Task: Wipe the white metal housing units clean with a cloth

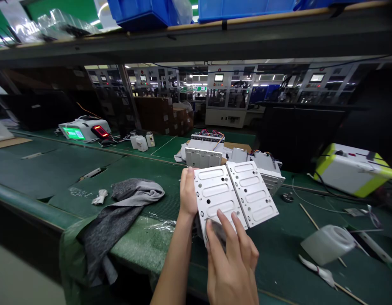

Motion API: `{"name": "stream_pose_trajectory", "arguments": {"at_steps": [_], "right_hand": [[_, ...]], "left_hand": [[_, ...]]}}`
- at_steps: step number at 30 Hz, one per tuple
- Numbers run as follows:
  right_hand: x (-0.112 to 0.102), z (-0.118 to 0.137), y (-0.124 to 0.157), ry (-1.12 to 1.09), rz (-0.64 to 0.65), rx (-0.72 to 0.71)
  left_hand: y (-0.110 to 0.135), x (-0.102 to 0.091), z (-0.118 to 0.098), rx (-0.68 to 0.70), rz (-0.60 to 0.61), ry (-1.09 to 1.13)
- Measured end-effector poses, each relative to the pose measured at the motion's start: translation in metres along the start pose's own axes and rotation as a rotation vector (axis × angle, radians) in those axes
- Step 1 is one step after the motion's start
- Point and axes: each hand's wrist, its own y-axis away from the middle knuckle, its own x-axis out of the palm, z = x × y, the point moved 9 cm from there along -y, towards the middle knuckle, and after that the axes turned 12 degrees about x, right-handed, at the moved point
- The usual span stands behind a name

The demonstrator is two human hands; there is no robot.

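Note:
Two silvery metal plates (256, 212), joined side by side with rows of long oval recesses and small holes, are held up tilted over the bench. My left hand (187, 197) grips their left edge, its fingers partly hidden behind. Against the lower part of the left plate my right hand (232, 262) presses a dark grey cloth (219, 233), mostly covered by its bent fingers. Behind the plates stand similar metal-sided units (204, 156) with coloured wires on top.
A grey cloth (129, 203) drapes over bubble wrap (145, 250) at the bench edge. On the right lie a translucent plastic bottle (327, 243), thin sticks (310, 218) and a white-and-yellow box (351, 171). A device with a lit green screen (73, 133) stands far left. Blue bins (246, 9) sit on the overhead shelf.

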Motion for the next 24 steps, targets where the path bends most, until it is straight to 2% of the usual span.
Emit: {"name": "stream_pose_trajectory", "arguments": {"at_steps": [7,13,16,20,24], "right_hand": [[-0.003,-0.008,0.027,0.096,-0.022,-0.055],[0.006,-0.004,0.014,0.025,0.038,-0.026],[0.008,-0.008,0.017,0.027,0.058,-0.025],[0.002,-0.025,0.036,0.058,0.095,-0.057],[-0.002,-0.056,0.059,0.052,0.192,-0.054]], "left_hand": [[0.007,0.001,-0.005,-0.003,0.019,-0.014],[0.006,-0.001,0.0,0.001,0.021,-0.032],[0.006,-0.003,0.001,0.0,0.026,-0.024],[0.01,0.0,0.001,-0.031,0.052,0.014],[0.013,0.003,0.0,-0.068,0.06,0.041]]}}
